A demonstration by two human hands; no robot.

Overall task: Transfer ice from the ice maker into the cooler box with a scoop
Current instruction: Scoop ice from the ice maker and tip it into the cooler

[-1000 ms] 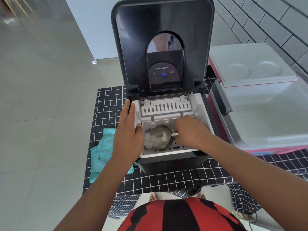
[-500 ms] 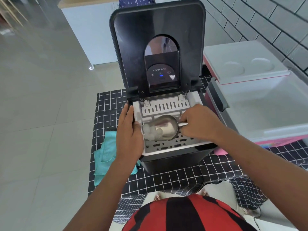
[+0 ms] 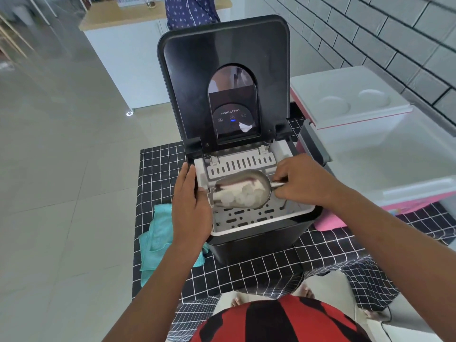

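Note:
A black ice maker (image 3: 256, 240) stands in the middle of the table with its lid (image 3: 222, 60) raised upright. My right hand (image 3: 303, 181) grips the handle of a metal scoop (image 3: 246, 186) holding several white ice pieces (image 3: 243, 197), lifted just above the white slotted basket (image 3: 246, 218). My left hand (image 3: 190, 206) rests flat against the machine's left rim, holding nothing. To the right sits the open pink-and-white cooler box (image 3: 385, 164), its white lid (image 3: 345, 97) folded back; its inside looks bare.
A black-and-white checked cloth (image 3: 160, 169) covers the table. A crumpled teal towel (image 3: 158, 238) lies left of the ice maker. A grey tiled wall (image 3: 370, 33) runs along the right. A white counter (image 3: 128, 45) and a person stand beyond the table.
The scoop has risen out of the basket with ice in it, and my right hand has moved up and to the right. My left hand has stayed on the rim.

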